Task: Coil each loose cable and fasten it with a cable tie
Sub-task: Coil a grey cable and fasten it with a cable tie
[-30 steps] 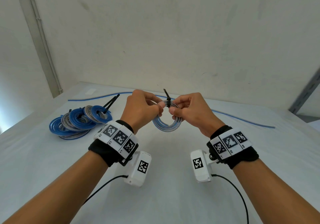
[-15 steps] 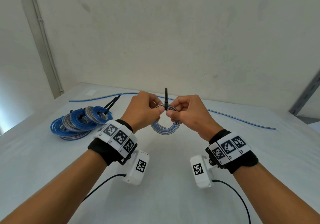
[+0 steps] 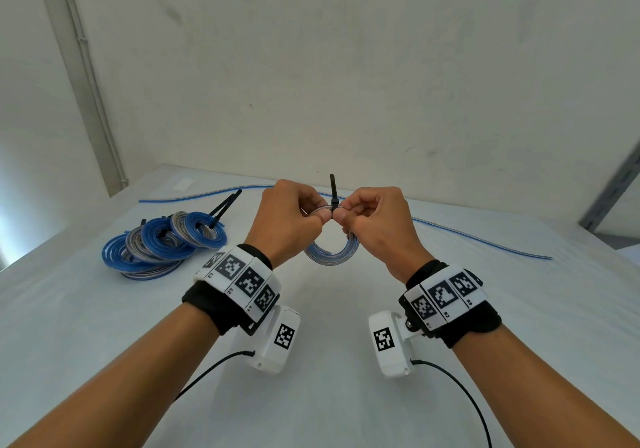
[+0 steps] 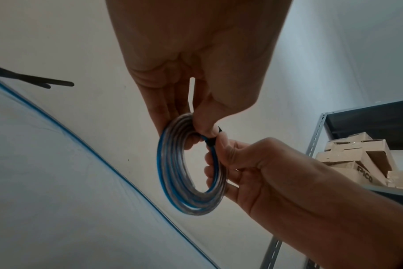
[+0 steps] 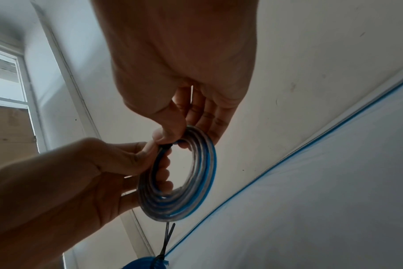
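Head view shows us holding a small coil of clear and blue cable (image 3: 328,255) up over the white table (image 3: 329,395), between both hands. Our left hand (image 3: 285,220) pinches the top of the coil from the left, and our right hand (image 3: 375,222) pinches it from the right, thumbs nearly touching. A thin black plastic cable tie (image 3: 333,194) wraps the top of the coil between the thumbs.

Compared with a second ago, the tie's loose tail now stands straight up instead of leaning, and the hands sit a little closer together. We judge that the tie has been drawn snug, so this coil is nearly fastened.

On the far left of the table lies a pile of blue and grey coiled cables (image 3: 162,245), already tied. A long loose blue cable (image 3: 485,241) stretches along the far edge, uncoiled, so more work remains.
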